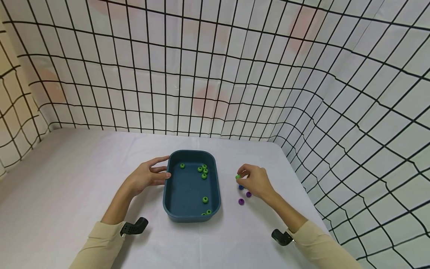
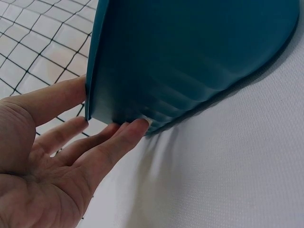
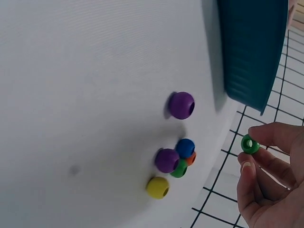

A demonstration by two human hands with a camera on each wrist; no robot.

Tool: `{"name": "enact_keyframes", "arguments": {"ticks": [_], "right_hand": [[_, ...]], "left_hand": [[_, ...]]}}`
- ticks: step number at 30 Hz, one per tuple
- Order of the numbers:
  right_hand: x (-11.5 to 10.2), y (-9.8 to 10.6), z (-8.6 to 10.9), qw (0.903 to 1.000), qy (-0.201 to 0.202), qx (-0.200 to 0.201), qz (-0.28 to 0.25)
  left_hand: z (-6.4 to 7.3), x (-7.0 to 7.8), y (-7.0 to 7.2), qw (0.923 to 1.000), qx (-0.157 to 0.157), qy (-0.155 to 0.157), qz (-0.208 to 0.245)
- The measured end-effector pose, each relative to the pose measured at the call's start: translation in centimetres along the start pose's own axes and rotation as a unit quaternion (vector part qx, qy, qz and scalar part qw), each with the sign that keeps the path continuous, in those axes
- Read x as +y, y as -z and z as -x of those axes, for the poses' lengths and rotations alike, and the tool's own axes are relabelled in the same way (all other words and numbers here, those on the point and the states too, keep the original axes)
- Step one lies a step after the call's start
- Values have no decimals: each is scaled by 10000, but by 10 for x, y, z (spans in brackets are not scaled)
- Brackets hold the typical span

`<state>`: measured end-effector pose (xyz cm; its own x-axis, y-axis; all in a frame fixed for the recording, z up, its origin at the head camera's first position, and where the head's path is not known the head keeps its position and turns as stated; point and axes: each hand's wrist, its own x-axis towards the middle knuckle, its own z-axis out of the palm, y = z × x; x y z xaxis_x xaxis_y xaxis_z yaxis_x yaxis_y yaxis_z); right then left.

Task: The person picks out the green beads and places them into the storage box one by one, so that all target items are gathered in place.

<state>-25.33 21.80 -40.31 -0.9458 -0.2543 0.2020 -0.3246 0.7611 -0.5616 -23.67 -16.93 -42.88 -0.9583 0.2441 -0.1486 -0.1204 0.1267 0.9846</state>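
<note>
A teal rectangular tray [image 1: 184,192] holds several green beads [image 1: 205,200] on its floor. At its left side is my left hand [image 1: 147,176], fingers spread, fingertips touching the outer wall and rim. In the left wrist view, fingertips [image 2: 137,127] lie low along the tray's outer wall. To the right of the tray, my right hand [image 1: 256,181] pinches a green bead [image 3: 249,144] between thumb and fingertips, above the table. Below it lie loose beads: purple [image 3: 181,105], another purple [image 3: 166,160], blue [image 3: 185,147], yellow [image 3: 157,187], plus green and orange ones partly hidden.
A white cloth covers the table [image 1: 90,160]. Black netting [image 1: 201,74] over white sheeting stands along the back and both sides. Each wrist wears a black camera mount, on the left [image 1: 134,226] and the right [image 1: 281,237].
</note>
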Motion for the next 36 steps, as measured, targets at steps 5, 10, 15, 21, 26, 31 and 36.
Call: {"name": "enact_keyframes", "arguments": {"ticks": [5, 10, 15, 21, 26, 31, 36], "right_hand": [[-10, -1, -6, 10000, 67, -16, -60], [-21, -1, -10, 9995, 62, -83, -282], [-31, -1, -14, 9992, 148, -93, -373], [-39, -4, -20, 9993, 349, -28, -155], [-46, -7, -25, 9988, 471, -41, -87], [-54, -12, -29, 9983, 583, -60, -77], [-62, -18, -28, 9978, 615, -136, -210]], "left_hand": [[-1, 0, 0, 10000, 4, -25, -41], [-2, 0, 0, 10000, 12, -22, -69], [-2, 0, 0, 10000, 14, 6, -60], [-2, 1, 0, 10000, 17, -1, -85], [-2, 0, 0, 9999, 20, 6, -102], [-2, -1, 0, 10000, 33, 18, -56], [-2, -1, 0, 10000, 27, 32, -18]]}}
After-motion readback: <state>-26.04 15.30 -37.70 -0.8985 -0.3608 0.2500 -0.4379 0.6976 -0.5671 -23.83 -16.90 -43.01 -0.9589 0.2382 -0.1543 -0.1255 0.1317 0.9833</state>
